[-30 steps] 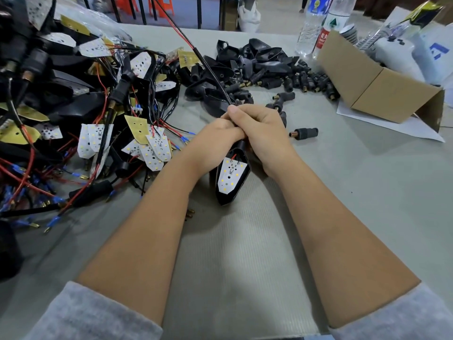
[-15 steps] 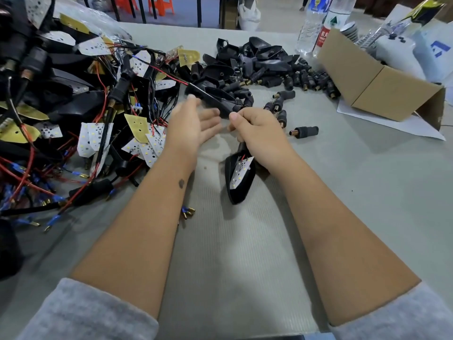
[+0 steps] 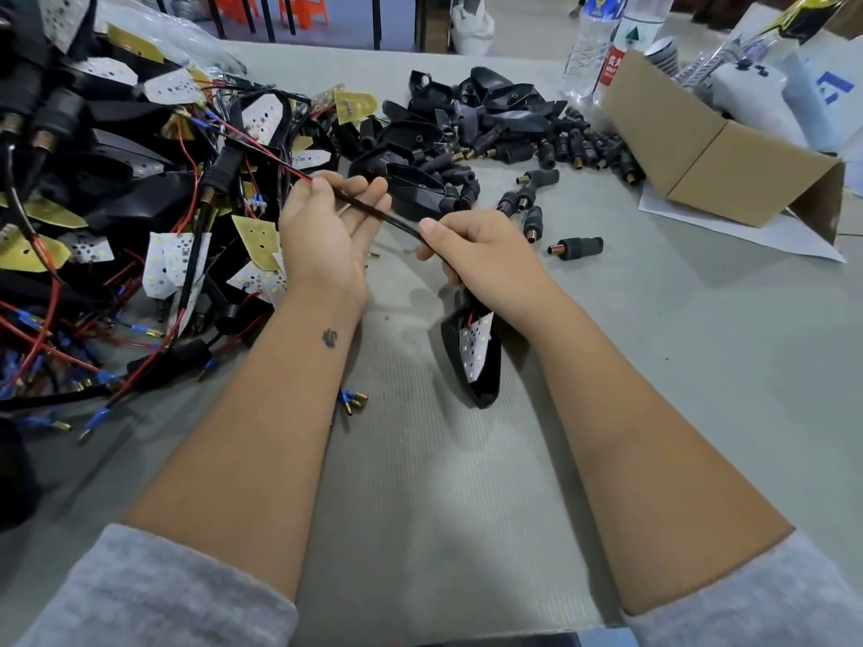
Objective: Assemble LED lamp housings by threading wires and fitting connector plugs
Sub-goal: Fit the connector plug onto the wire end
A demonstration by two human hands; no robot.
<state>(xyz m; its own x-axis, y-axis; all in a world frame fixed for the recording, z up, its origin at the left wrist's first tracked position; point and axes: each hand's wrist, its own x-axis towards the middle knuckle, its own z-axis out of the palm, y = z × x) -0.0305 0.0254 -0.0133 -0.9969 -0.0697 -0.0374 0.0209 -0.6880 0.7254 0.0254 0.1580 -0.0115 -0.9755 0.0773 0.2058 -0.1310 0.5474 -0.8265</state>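
Since a moment earlier, the left hand (image 3: 327, 235) had slid along the wire (image 3: 373, 212), fingers loosely open. The right hand (image 3: 481, 259) pinched it, lamp housing (image 3: 476, 361) hanging mid-table. Bottle (image 3: 611, 53) label unreadable.

A tangle of wired lamp parts (image 3: 116, 203) lies on the table (image 3: 700, 366) left of the left hand (image 3: 322, 235). Beyond both hands sits a heap of connector plugs (image 3: 504, 133). A cardboard box (image 3: 719, 151) stands far right of the right hand (image 3: 481, 259), one loose plug (image 3: 576, 248) between them.
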